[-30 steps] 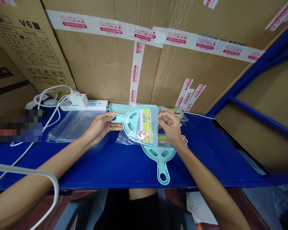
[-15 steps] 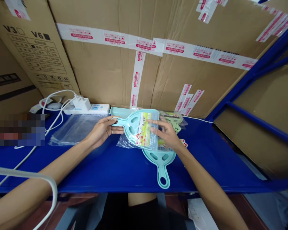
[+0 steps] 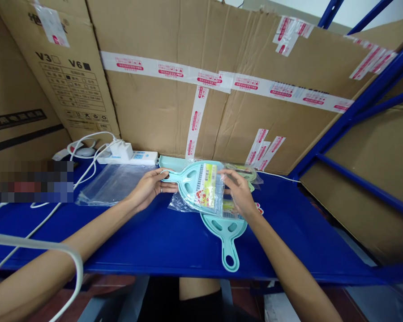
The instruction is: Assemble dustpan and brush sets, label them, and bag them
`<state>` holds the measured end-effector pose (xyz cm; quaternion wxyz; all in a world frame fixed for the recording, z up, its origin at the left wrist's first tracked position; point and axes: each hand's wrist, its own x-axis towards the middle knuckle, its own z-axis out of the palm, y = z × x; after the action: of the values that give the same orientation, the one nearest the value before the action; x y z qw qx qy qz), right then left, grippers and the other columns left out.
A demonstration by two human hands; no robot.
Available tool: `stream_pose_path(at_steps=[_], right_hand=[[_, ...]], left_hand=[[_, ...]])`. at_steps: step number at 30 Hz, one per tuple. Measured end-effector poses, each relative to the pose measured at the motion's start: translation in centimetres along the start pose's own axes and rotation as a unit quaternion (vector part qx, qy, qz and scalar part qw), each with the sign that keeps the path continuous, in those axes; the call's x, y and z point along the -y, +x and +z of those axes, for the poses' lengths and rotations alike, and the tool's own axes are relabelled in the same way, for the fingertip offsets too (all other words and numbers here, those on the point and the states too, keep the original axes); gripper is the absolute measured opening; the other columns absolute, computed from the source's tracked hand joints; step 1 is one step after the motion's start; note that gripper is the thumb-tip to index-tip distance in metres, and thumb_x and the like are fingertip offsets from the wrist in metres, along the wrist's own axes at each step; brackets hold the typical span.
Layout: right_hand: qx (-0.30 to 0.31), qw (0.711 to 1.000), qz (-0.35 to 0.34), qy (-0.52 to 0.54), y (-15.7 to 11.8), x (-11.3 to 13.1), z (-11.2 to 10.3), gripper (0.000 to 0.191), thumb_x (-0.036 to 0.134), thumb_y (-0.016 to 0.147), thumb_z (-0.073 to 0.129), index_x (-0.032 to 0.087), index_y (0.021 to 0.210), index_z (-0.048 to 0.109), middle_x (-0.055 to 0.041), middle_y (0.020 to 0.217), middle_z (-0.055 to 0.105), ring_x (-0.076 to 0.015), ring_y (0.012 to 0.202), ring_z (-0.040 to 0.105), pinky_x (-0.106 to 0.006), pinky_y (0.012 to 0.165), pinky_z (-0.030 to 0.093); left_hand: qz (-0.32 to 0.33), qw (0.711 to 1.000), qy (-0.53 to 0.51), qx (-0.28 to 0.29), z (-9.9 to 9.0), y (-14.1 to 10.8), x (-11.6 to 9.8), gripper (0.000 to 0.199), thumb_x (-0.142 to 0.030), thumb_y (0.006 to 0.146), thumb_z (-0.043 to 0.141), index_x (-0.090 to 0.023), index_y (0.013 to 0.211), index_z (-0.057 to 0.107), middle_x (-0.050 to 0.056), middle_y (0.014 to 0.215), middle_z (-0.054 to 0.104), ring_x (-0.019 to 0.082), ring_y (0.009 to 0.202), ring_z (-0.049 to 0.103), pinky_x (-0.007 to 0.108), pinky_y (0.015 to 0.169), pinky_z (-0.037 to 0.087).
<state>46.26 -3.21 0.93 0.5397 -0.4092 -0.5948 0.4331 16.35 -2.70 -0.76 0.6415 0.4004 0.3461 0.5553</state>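
Observation:
My left hand is closed around the handle of a light teal dustpan, lifted a little over the table and turned sideways. A clear plastic bag covers the pan's wide end, and a yellow-green printed card shows through it. At that wide end my right hand has its fingers bent on the bag's edge; the fingertips are partly lost in the shiny film. Below lies a second teal dustpan, handle towards me, its upper part hidden by the held one. A pale green dustpan in clear wrap lies behind my right hand.
Flat clear bags lie on the blue table at the left. Behind them are a white power strip and cables. A teal piece lies by the cardboard wall. A blue metal frame stands right.
My view has tilted up a little, so everything sits lower and slightly to the right. Both hands keep their places on the dustpan and bag, with the printed card now turned more upright.

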Motion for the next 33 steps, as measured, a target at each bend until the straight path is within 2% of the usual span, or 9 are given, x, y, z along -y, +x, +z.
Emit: stream_pose_path(at_steps=[2,5,8,12,15,19,24,28,33], right_hand=[[-0.049,0.995,0.031,0.078,0.0,0.2,0.1,0.052,0.060,0.085,0.083,0.032,0.119,0.057,-0.0015,0.120,0.073,-0.0218,0.091,0.074,-0.027,0.058,0.057],[-0.063,0.988,0.088,0.112,0.0,0.6,0.2,0.083,0.058,0.080,0.089,0.040,0.138,0.033,-0.0016,0.119,0.074,-0.0214,0.076,0.075,-0.029,0.052,0.058],[-0.031,0.984,0.161,0.066,0.0,0.7,0.1,0.098,0.045,0.074,0.095,0.036,0.148,0.031,-0.0029,0.104,0.078,-0.0235,0.071,0.076,-0.031,0.052,0.059],[-0.024,0.990,0.141,0.018,0.3,0.7,-0.6,0.081,0.032,0.064,0.098,0.025,0.136,0.061,0.0008,0.080,0.073,-0.0216,0.070,0.073,-0.027,0.053,0.056],[-0.038,0.994,0.097,0.014,1.0,1.9,-2.4,0.074,0.036,0.062,0.099,0.024,0.129,0.069,-0.0014,0.084,0.076,-0.0209,0.071,0.073,-0.030,0.058,0.059],[-0.048,0.996,0.053,-0.048,3.4,5.7,-8.2,0.070,0.036,0.070,0.095,0.027,0.136,0.072,-0.0043,0.090,0.079,-0.0223,0.071,0.074,-0.036,0.064,0.063],[-0.063,0.981,0.035,-0.181,9.3,9.1,-16.4,0.055,0.024,0.090,0.076,0.018,0.144,0.072,-0.0145,0.112,0.079,-0.0166,0.077,0.072,-0.032,0.072,0.058],[0.030,0.948,0.051,-0.313,14.2,7.0,-18.8,0.032,0.018,0.092,0.066,0.011,0.118,0.085,-0.0145,0.106,0.082,-0.0169,0.080,0.072,-0.031,0.075,0.055],[0.157,0.871,-0.009,-0.465,17.7,1.6,-17.3,0.027,0.014,0.084,0.065,0.018,0.095,0.089,-0.0075,0.091,0.085,-0.0232,0.085,0.076,-0.033,0.080,0.057]], left_hand=[[-0.001,1.000,-0.003,-0.003,0.0,0.1,0.1,0.008,-0.011,0.098,0.067,-0.008,0.103,0.072,0.013,0.079,0.078,0.025,0.068,0.082,0.034,0.067,0.071],[-0.002,1.000,-0.004,-0.009,0.0,0.1,0.4,0.008,-0.013,0.097,0.069,-0.009,0.103,0.071,0.013,0.082,0.078,0.027,0.072,0.083,0.039,0.072,0.072],[-0.001,1.000,-0.003,-0.010,0.1,0.2,0.6,0.010,-0.015,0.096,0.073,-0.009,0.103,0.071,0.012,0.083,0.079,0.028,0.075,0.083,0.043,0.076,0.072],[0.015,1.000,0.002,0.014,0.6,-0.3,0.4,0.016,-0.020,0.094,0.078,-0.009,0.104,0.072,0.013,0.087,0.081,0.029,0.078,0.084,0.043,0.082,0.072],[0.034,0.997,0.013,0.074,1.4,-1.1,0.2,0.029,-0.028,0.093,0.082,-0.010,0.114,0.076,0.015,0.098,0.083,0.032,0.091,0.085,0.040,0.087,0.071],[0.025,0.990,0.026,0.134,1.8,-1.6,0.4,0.034,-0.038,0.093,0.082,-0.014,0.118,0.079,0.015,0.107,0.083,0.034,0.092,0.085,0.037,0.078,0.071],[0.017,0.994,0.035,0.101,0.8,-0.8,0.8,0.024,-0.031,0.091,0.083,-0.014,0.107,0.080,0.014,0.100,0.083,0.029,0.081,0.084,0.032,0.069,0.069],[0.006,0.994,0.047,0.100,0.7,-0.6,0.9,0.021,-0.030,0.089,0.084,-0.014,0.103,0.080,0.013,0.096,0.082,0.027,0.075,0.083,0.031,0.067,0.068],[-0.005,0.992,0.055,0.113,1.0,-1.0,0.9,0.019,-0.031,0.089,0.084,-0.015,0.098,0.079,0.011,0.092,0.081,0.025,0.071,0.082,0.030,0.063,0.067]])
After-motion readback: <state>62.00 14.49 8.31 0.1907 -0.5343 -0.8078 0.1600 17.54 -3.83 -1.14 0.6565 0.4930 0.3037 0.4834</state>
